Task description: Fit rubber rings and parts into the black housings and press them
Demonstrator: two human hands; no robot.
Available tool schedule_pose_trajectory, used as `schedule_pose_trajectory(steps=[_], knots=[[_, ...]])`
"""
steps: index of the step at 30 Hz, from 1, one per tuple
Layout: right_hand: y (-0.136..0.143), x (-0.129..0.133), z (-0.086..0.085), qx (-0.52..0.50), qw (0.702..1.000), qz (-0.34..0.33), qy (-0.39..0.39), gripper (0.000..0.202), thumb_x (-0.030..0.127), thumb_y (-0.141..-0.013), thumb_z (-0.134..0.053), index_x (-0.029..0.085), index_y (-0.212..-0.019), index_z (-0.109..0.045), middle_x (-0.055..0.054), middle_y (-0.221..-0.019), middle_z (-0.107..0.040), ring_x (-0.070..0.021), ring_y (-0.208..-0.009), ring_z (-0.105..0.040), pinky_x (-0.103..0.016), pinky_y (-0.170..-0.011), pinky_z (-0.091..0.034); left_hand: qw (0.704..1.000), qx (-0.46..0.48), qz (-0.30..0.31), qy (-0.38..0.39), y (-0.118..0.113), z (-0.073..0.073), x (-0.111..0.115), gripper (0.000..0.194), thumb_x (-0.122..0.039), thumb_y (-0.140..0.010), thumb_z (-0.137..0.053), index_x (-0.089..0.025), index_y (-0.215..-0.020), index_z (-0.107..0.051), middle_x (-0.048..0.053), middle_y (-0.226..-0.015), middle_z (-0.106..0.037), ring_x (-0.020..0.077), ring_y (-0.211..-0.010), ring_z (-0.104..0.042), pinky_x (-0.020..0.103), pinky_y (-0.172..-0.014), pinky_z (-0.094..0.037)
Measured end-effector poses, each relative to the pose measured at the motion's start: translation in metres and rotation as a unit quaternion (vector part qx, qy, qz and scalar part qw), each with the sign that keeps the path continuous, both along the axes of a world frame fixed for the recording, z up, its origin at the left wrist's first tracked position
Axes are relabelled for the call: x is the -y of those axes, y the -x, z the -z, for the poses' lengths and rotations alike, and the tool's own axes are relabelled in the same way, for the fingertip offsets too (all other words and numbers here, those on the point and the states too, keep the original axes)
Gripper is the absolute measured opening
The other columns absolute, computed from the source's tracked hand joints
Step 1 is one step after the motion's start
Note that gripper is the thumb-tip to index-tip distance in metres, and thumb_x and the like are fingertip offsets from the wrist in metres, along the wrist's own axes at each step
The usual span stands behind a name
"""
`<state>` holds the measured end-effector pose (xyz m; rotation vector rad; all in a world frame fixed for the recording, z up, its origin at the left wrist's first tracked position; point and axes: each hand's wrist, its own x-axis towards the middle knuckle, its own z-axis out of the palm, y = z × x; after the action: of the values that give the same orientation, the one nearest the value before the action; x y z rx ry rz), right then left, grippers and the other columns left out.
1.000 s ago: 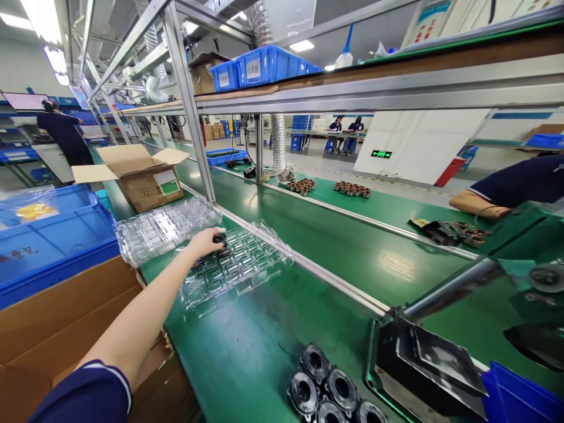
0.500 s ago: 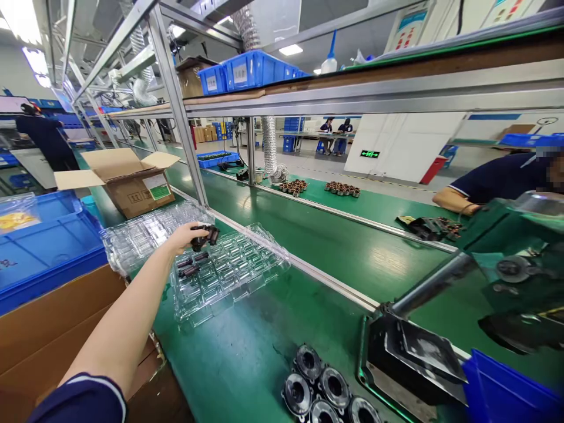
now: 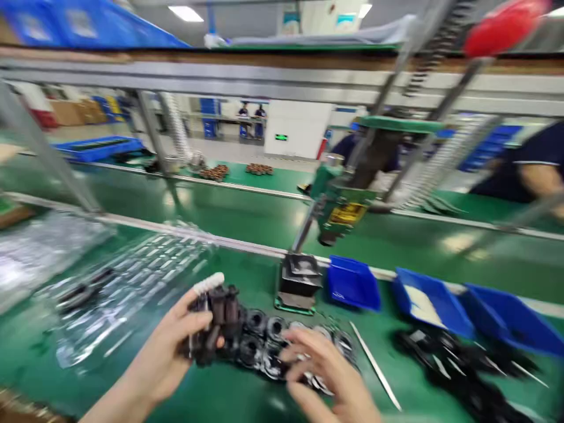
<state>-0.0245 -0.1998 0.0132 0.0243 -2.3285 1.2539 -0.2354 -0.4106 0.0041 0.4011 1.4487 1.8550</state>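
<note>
My left hand (image 3: 170, 343) is closed around a black plastic part with cylinder-like pieces (image 3: 224, 308); a white wrapping covers one fingertip. Just right of it, my right hand (image 3: 324, 373) hovers over or touches a cluster of black round housings (image 3: 251, 349), its fingers apart and somewhat blurred. Nothing shows in that hand's grip. A clear plastic tray (image 3: 154, 267) lies to the left, with a few dark parts (image 3: 83, 291) in its near-left portion.
Behind the housings stands a green press (image 3: 343, 205) on a black base (image 3: 301, 273). Blue bins (image 3: 352, 282) line the belt's edge. A white stick (image 3: 374, 367) and a pile of black parts (image 3: 458, 364) lie at right. A co-worker's arm (image 3: 540, 176) is across the line.
The view has swung right. My left hand has moved from above the clear tray to beside the round housings, still holding the black part. My right hand has come into view.
</note>
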Motion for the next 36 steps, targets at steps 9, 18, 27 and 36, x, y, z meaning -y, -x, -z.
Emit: schedule_pose_trajectory(steps=[9, 18, 27, 36], knots=[[-0.029, 0.025, 0.039, -0.048, 0.996, 0.061, -0.044, 0.057, 0.015, -0.09, -0.062, 0.02, -0.142, -0.04, -0.013, -0.111, -0.06, -0.0229, -0.099, -0.062, -0.034, -0.084, -0.059, 0.986, 0.142, -0.029, 0.083, -0.126, 0.012, -0.064, 0.061, -0.042, -0.056, -0.092, -0.023, -0.111, -0.072, 0.008, -0.103, -0.076, 0.0334, -0.1, -0.071, 0.04, -0.086, -0.059], [-0.057, -0.053, 0.016, -0.033, 0.98, 0.195, 0.035, 0.017, 0.015, -0.095, -0.061, 0.024, -0.109, -0.061, -0.007, -0.106, -0.065, -0.0191, -0.1, -0.065, -0.031, -0.084, -0.058, 0.964, 0.252, -0.047, 0.078, -0.124, 0.001, -0.07, 0.087, -0.041, -0.061, -0.089, -0.021, -0.137, -0.053, 0.01, -0.098, -0.077, 0.019, -0.066, -0.069, 0.025, -0.062, -0.056], [-0.051, -0.088, 0.034, 0.095, 0.954, 0.11, -0.264, 0.028, 0.014, -0.1, -0.052, 0.017, -0.128, -0.059, -0.013, -0.126, -0.066, -0.0255, -0.108, -0.061, -0.047, -0.096, -0.054, 0.967, 0.223, -0.062, 0.103, -0.13, -0.008, -0.077, 0.068, -0.043, -0.057, -0.09, -0.021, -0.118, -0.07, 0.012, -0.107, -0.076, 0.036, -0.099, -0.072, 0.036, -0.07, -0.062], [-0.047, -0.029, 0.009, 0.09, 0.99, 0.015, 0.109, 0.046, 0.036, -0.095, -0.067, 0.024, -0.137, -0.054, -0.005, -0.105, -0.066, -0.0141, -0.079, -0.063, -0.029, -0.078, -0.056, 0.975, 0.198, -0.018, 0.099, -0.144, -0.006, -0.085, 0.064, -0.042, -0.053, -0.093, -0.022, -0.11, -0.071, 0.007, -0.097, -0.076, 0.0243, -0.074, -0.071, 0.034, -0.072, -0.06]])
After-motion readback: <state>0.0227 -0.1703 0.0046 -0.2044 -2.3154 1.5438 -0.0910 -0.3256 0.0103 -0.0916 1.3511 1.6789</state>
